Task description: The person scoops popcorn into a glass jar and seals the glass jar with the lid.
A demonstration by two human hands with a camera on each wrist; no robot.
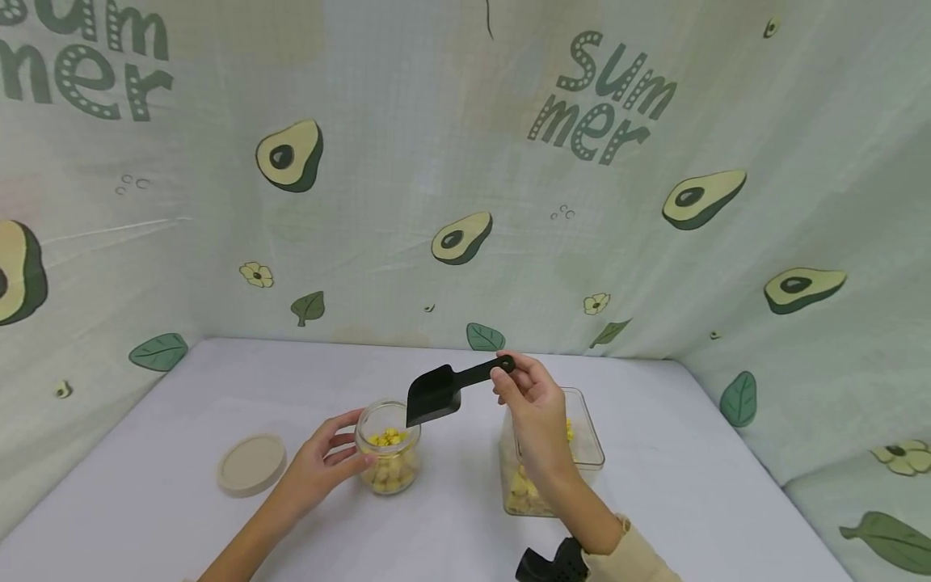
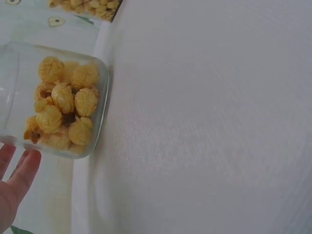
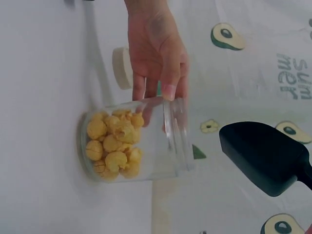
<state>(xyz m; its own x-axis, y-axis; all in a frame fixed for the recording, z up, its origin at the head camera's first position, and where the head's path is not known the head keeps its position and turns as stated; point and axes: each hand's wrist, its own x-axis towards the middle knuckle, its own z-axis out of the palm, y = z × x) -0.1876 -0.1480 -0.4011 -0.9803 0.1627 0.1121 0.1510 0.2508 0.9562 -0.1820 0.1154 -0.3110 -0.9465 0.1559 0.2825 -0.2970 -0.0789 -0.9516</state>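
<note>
A round clear glass jar (image 1: 390, 453) stands upright on the table, its lower part filled with yellow popcorn balls (image 3: 117, 141). My left hand (image 1: 327, 461) grips it from the left near the rim, thumb in front and fingers behind. Higher up, my right hand (image 1: 534, 412) pinches the end of the handle of a black scoop (image 1: 434, 394). The scoop's blade points left and slightly down, overlapping the right side of the jar's mouth in the head view. No popcorn shows in the scoop. In the right wrist view the scoop (image 3: 265, 156) hangs above the jar's mouth.
A clear rectangular container (image 1: 515, 505) with more popcorn stands to the right, partly hidden behind my right hand and forearm. Left of the jar lies a round beige lid (image 1: 252, 465). A cloth printed with avocados (image 1: 393, 162) hangs behind the white table (image 1: 305, 380).
</note>
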